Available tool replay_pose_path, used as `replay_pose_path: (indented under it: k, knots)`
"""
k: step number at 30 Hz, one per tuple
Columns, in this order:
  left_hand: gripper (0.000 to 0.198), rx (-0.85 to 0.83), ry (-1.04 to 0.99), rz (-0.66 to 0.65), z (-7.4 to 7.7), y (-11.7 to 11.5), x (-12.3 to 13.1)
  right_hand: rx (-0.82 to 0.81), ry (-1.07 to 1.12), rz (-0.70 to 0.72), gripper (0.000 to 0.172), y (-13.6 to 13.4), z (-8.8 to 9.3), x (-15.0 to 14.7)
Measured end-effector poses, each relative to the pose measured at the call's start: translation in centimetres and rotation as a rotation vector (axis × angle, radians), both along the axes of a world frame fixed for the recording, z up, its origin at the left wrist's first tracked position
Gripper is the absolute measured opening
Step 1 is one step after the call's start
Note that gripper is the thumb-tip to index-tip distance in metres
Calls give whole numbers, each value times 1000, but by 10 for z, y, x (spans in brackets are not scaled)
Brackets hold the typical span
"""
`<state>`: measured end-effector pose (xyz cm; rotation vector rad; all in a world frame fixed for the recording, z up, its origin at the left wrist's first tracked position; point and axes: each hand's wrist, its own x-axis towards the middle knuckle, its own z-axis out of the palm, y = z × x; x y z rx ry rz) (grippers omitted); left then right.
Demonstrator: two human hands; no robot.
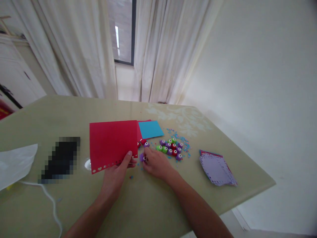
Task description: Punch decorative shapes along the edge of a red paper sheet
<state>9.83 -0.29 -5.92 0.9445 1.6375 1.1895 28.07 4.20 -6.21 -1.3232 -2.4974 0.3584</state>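
Note:
Upright in my left hand (pixel 117 175) is a sheet of red paper (pixel 113 140), pinched at its lower right corner. Small shapes, some of them hearts, are punched out along its bottom edge. My right hand (pixel 157 163) has its fingers closed around a small purple craft punch (pixel 142 157), close to that corner of the paper. Just beyond my right hand stand several more craft punches (pixel 169 151) in purple, green and red. A few others sit behind the red sheet's right edge, partly hidden.
Blue paper (pixel 151 129) lies over red paper at the back. Punched bits (pixel 184 142) are scattered beside the punches. Edge-punched purple sheets (pixel 218 168) are stacked at the right. On the left are a blurred-out dark object (pixel 60 160), a white sheet (pixel 18 162) and a white cable (pixel 53 201).

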Motion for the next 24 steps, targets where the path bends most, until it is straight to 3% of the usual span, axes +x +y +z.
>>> replay_pose_path:
  k: [5, 9, 13, 19, 24]
  knots:
    - [46, 5, 60, -24, 2, -1, 1, -241, 732, -169, 41, -2, 0, 6]
    - [46, 30, 104, -69, 0, -2, 0, -585, 1070, -199, 43, 0, 4, 4]
    - [41, 49, 156, -100, 0, -2, 0, -767, 1159, -194, 46, -2, 5, 0]
    - [38, 99, 254, -100, 2, -1, -1, -747, 1137, -209, 52, -5, 2, -4]
    - [34, 193, 329, -101, -5, 0, -2, -754, 1111, -190, 52, -3, 2, -3]
